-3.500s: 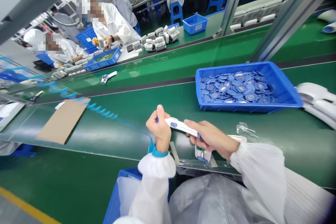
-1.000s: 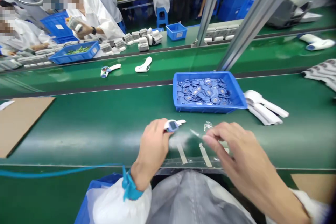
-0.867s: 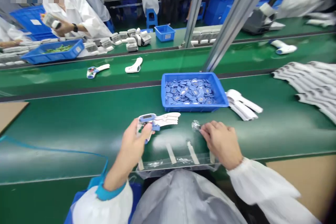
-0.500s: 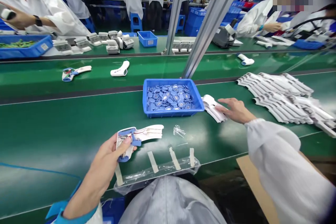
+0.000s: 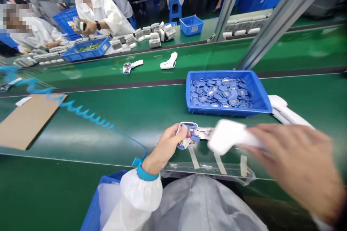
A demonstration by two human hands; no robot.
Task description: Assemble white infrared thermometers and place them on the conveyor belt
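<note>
My left hand (image 5: 169,142) grips an opened thermometer-gun half (image 5: 188,135), its blue inner parts and wires showing. A blue cuff with a coiled cord circles that wrist. My right hand (image 5: 290,151), blurred by motion, is closed on a white housing shell (image 5: 229,135). The shell is held close to the camera and hides the handle end of the opened half. Behind it, a blue bin (image 5: 227,110) holds many small blue plastic pieces (image 5: 222,92). More white shells (image 5: 290,112) lie beside the bin, partly covered by my right hand.
On the belt beyond lie an open gun half (image 5: 131,66) and a closed white gun (image 5: 169,61). A cardboard sheet (image 5: 29,119) rests at left, near the coiled blue cord (image 5: 86,113). A metal post (image 5: 271,25) rises behind the bin. Tape strips (image 5: 221,164) mark the front edge.
My right hand has picked up a white shell from beside the bin and brought it in toward the left hand. The view has swung left; the left hand still holds the opened half.
</note>
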